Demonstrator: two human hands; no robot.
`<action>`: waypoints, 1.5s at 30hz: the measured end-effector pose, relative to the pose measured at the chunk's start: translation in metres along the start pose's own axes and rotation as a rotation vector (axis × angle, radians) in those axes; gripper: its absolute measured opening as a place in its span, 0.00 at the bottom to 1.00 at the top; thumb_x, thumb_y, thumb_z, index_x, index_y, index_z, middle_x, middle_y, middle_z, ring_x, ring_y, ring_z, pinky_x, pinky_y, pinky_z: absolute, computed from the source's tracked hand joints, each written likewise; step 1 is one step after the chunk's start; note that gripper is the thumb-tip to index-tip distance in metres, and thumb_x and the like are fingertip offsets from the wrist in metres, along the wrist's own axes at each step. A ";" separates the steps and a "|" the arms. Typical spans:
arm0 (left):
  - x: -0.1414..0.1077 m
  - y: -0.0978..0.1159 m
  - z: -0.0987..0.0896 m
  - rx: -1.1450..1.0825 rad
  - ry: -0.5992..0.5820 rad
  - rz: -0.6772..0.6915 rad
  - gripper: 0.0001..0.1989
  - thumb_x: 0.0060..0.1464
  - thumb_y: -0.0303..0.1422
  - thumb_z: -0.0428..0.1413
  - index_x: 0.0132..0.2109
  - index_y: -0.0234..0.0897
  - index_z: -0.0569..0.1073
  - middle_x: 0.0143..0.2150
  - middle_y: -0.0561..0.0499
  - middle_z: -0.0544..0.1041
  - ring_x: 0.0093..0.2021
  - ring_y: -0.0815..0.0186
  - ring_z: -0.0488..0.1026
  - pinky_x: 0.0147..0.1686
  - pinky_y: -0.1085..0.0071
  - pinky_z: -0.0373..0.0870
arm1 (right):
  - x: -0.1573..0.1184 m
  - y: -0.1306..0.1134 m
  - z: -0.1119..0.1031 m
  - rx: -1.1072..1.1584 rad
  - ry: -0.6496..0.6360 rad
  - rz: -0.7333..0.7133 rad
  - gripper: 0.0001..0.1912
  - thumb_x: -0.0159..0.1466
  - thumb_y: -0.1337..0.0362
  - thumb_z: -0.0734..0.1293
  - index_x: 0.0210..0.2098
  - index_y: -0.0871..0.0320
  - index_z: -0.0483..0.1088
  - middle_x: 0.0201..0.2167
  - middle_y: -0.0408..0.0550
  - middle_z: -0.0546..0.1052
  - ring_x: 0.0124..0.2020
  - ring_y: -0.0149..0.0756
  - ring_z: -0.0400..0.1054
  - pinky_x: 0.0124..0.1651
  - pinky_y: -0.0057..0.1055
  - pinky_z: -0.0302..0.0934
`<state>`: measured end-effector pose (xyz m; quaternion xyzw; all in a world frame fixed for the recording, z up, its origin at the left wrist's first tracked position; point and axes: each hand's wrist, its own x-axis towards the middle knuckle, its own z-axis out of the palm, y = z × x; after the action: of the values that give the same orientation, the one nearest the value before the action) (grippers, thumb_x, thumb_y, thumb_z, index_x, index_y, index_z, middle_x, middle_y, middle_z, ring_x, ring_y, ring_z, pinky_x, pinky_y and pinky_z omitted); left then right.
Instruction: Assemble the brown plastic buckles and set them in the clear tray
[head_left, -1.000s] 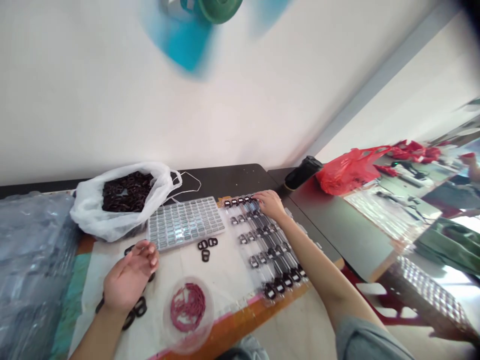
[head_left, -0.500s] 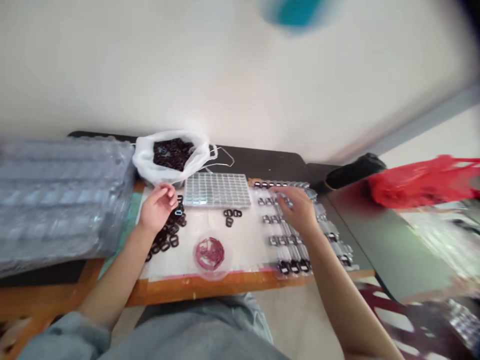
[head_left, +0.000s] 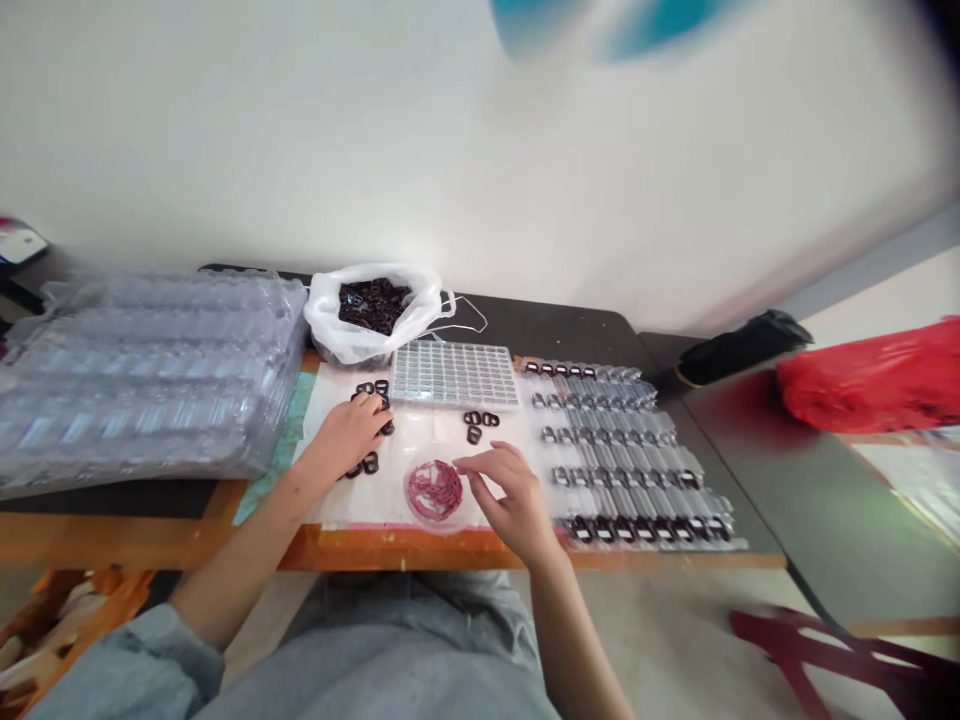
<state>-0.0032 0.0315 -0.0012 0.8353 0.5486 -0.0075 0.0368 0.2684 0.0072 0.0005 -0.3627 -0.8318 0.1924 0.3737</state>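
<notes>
The grid tray is the landmark here; the dish of small pink strips sits in front of it, on the near side of the bench; loose black rings lie off the tray's near left corner, partly under the left hand; three more black rings lie just in front of the tray, towards its right end. The left hand is palm down with its fingers curled over the rings; I cannot tell whether it grips one; the right hand is in front of the tray's right end, thumb and forefinger narrow at the dish's right rim; whether a strip is between them is too small to tell.

To handle these well, I would pinch one strip by its edge, keeping the wrist off the light-looking dish so it does not tip; pick a ring from the outside of the heap, since the tangled middle may drag others; keep the right forearm clear of the clear packs, laid in rows right of the tray, as a sleeve could shift them.
</notes>
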 end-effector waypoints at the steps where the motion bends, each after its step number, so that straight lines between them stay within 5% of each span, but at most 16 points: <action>1: 0.000 0.002 0.001 0.030 0.009 0.004 0.12 0.58 0.28 0.59 0.50 0.33 0.75 0.47 0.41 0.71 0.49 0.51 0.69 0.42 0.60 0.68 | -0.004 -0.001 -0.004 -0.003 -0.007 -0.009 0.10 0.67 0.71 0.63 0.42 0.51 0.74 0.36 0.43 0.82 0.37 0.34 0.76 0.57 0.44 0.60; 11: 0.005 0.016 0.020 0.242 0.105 0.072 0.07 0.59 0.21 0.53 0.39 0.32 0.75 0.44 0.40 0.72 0.46 0.51 0.69 0.37 0.60 0.66 | -0.080 -0.011 -0.019 -0.060 0.056 0.019 0.13 0.66 0.74 0.62 0.44 0.51 0.73 0.34 0.40 0.80 0.36 0.31 0.74 0.56 0.39 0.60; 19: -0.001 0.029 0.021 0.311 0.162 0.128 0.08 0.56 0.18 0.54 0.37 0.30 0.77 0.43 0.38 0.73 0.47 0.51 0.69 0.37 0.61 0.66 | -0.160 -0.050 -0.026 -0.009 -0.029 -0.051 0.15 0.65 0.74 0.63 0.44 0.48 0.73 0.35 0.39 0.79 0.38 0.32 0.73 0.59 0.40 0.57; 26: -0.004 0.028 0.023 0.323 0.190 0.138 0.08 0.54 0.16 0.55 0.35 0.28 0.77 0.43 0.36 0.73 0.46 0.50 0.71 0.36 0.61 0.68 | -0.188 -0.062 -0.054 -0.026 0.007 -0.030 0.12 0.65 0.72 0.63 0.40 0.50 0.75 0.33 0.41 0.80 0.36 0.33 0.73 0.56 0.39 0.61; 32: -0.005 0.023 0.019 0.285 0.205 0.180 0.11 0.54 0.16 0.52 0.36 0.31 0.77 0.42 0.37 0.73 0.45 0.51 0.72 0.38 0.60 0.70 | -0.161 -0.054 -0.059 0.043 -0.065 -0.042 0.13 0.66 0.71 0.61 0.40 0.50 0.76 0.33 0.43 0.80 0.36 0.33 0.73 0.50 0.37 0.65; 38: 0.002 0.018 0.014 0.245 0.174 0.141 0.12 0.54 0.15 0.52 0.40 0.33 0.76 0.45 0.39 0.73 0.45 0.53 0.71 0.40 0.61 0.69 | -0.098 -0.033 -0.050 0.097 -0.148 -0.143 0.12 0.67 0.68 0.61 0.39 0.52 0.76 0.32 0.46 0.80 0.34 0.34 0.72 0.42 0.33 0.66; 45: 0.012 0.007 0.005 0.037 0.140 0.220 0.08 0.62 0.28 0.54 0.46 0.33 0.75 0.48 0.40 0.73 0.48 0.53 0.71 0.46 0.60 0.69 | -0.024 -0.006 -0.063 0.121 -0.213 -0.124 0.13 0.67 0.70 0.61 0.41 0.52 0.77 0.35 0.46 0.81 0.38 0.34 0.74 0.42 0.32 0.69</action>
<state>0.0077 0.0396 -0.0068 0.8894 0.4547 0.0448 -0.0161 0.3243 -0.0110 0.0329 -0.2648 -0.8744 0.2563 0.3157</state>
